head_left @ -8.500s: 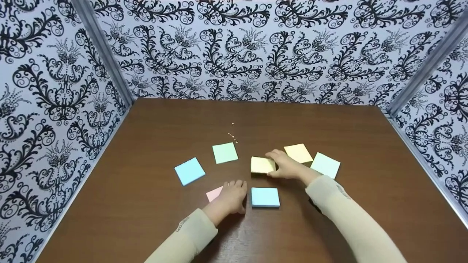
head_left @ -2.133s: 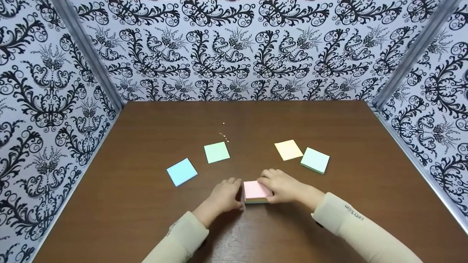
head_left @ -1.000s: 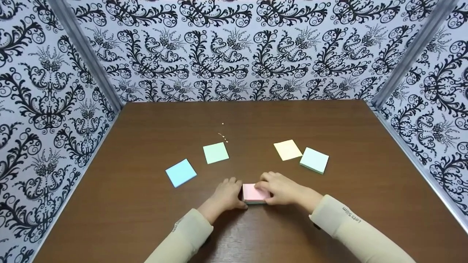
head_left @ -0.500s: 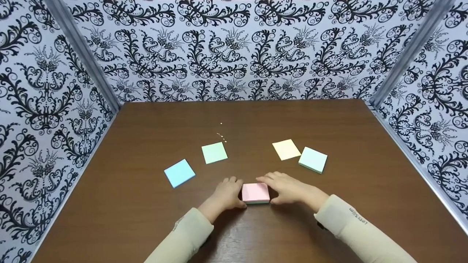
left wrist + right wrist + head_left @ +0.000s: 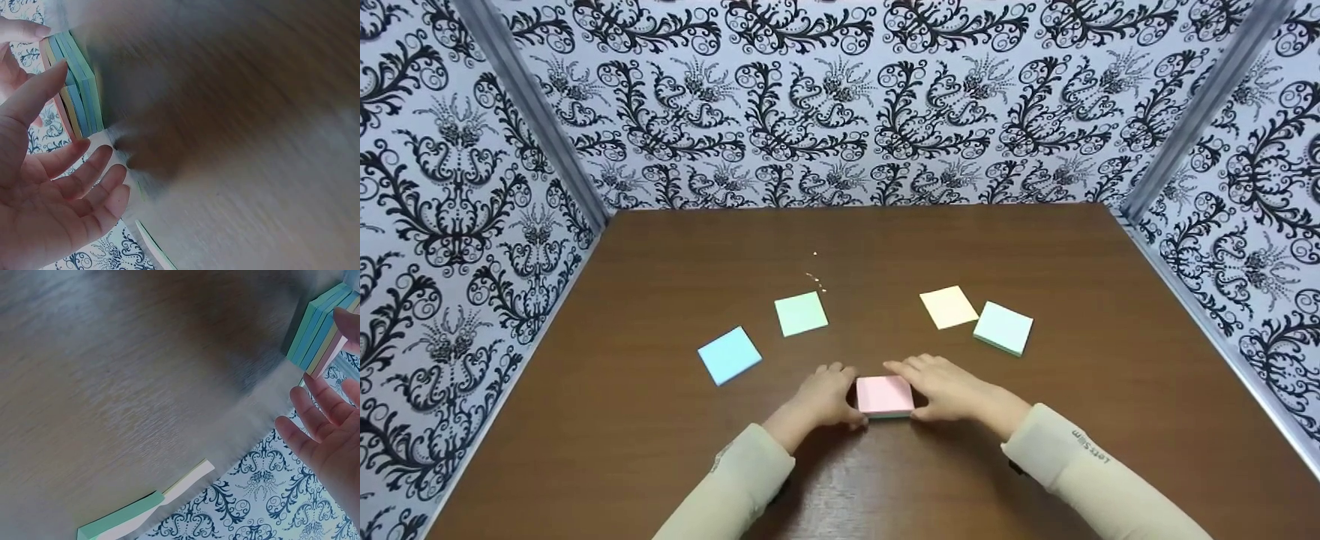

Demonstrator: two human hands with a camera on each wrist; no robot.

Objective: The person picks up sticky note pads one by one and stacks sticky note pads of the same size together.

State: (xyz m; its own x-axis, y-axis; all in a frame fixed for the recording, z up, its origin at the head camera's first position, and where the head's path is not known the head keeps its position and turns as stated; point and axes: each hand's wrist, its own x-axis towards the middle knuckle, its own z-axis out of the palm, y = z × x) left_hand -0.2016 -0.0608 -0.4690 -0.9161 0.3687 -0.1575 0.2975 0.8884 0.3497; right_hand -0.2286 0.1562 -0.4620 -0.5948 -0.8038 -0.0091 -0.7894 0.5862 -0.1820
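We see two hands at work on a paper pile (image 5: 885, 395) that sits flat on the brown table (image 5: 840, 495), close to the person. Its top is pink, with yellow and blue under it and green at the bottom. The left hand (image 5: 823, 396) curls round the left side and the right hand (image 5: 950, 388) curls round the right side, so both hold the pile, thumbs in front and pointer fingers at the back corners. On the right sleeve (image 5: 1117, 484) we spot dark writing (image 5: 1091, 448) that looks like "LetsSlim". The left sleeve (image 5: 731, 487) has small marks (image 5: 723, 457) too, but we cannot read them. Farther back lie a blue square (image 5: 729, 356) and a green square (image 5: 801, 313) on the left, and a yellow square (image 5: 949, 307) just beside a pale green square (image 5: 1003, 326) on the right.
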